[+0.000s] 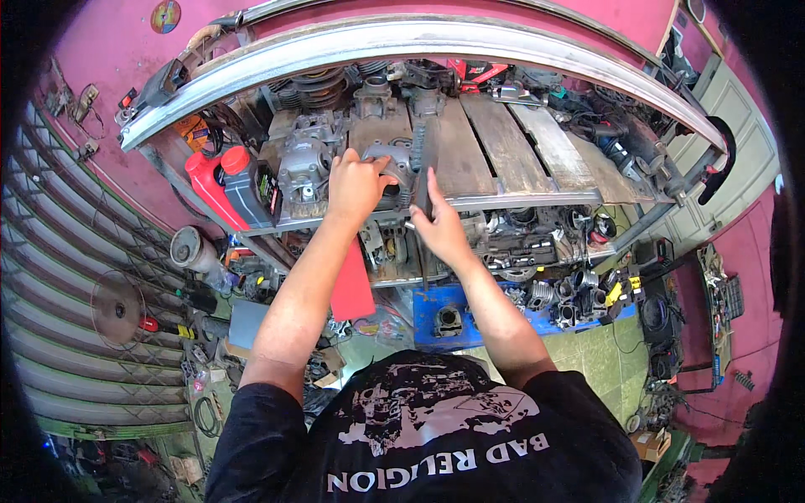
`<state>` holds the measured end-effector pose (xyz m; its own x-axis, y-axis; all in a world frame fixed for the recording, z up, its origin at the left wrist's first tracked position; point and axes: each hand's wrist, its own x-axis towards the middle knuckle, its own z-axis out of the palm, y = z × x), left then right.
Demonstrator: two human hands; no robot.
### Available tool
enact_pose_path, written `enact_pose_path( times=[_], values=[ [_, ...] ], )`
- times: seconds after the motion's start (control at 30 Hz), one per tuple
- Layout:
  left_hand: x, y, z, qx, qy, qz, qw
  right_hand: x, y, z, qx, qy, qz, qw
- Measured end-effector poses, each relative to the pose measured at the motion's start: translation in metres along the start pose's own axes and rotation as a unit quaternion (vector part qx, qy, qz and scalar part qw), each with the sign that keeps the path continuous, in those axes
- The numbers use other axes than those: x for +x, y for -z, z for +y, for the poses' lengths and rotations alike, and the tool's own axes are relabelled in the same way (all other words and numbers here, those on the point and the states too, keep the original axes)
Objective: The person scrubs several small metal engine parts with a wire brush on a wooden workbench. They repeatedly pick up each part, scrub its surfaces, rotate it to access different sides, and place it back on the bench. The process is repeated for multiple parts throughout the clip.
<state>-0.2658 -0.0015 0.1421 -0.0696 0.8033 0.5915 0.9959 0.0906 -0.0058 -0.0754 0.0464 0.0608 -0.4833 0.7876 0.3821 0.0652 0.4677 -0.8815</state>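
My left hand (356, 186) presses on a grey metal engine part (392, 154) at the front of the wooden workbench (461, 155), its fingers curled over the part's near left side. In my right hand (443, 230) is a long, narrow, dark brush (429, 155), held upright along the part's right side. What look like bristles face left, toward the part. Other grey engine casings (303, 168) stand just left of my left hand.
Red and dark oil bottles (243, 189) stand at the bench's left end. A metal rail (402, 35) crosses above the bench. Engine parts crowd the shelf below, and more lie on a blue surface (436, 335). A red panel (352, 285) hangs below my left forearm.
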Motion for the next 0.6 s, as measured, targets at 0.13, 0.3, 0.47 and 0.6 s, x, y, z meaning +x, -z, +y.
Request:
enact_pose_path(
  times=[0.13,0.3,0.47,0.6],
  values=[
    [0.000,0.005,0.002,-0.025,0.027,-0.008,0.999,-0.052,-0.010,-0.024,-0.092,-0.067,-0.006,0.993],
    [-0.003,-0.005,-0.011,-0.106,0.026,0.007,0.994,-0.132,-0.004,0.006,-0.137,0.045,-0.048,0.988],
    [-0.045,-0.011,0.004,-0.129,0.048,0.121,0.983,-0.103,0.011,0.008,-0.211,0.150,0.038,0.965],
    [-0.088,-0.044,0.000,-0.135,0.141,0.176,0.965,-0.071,-0.007,0.005,-0.326,0.191,0.043,0.925]
  ],
)
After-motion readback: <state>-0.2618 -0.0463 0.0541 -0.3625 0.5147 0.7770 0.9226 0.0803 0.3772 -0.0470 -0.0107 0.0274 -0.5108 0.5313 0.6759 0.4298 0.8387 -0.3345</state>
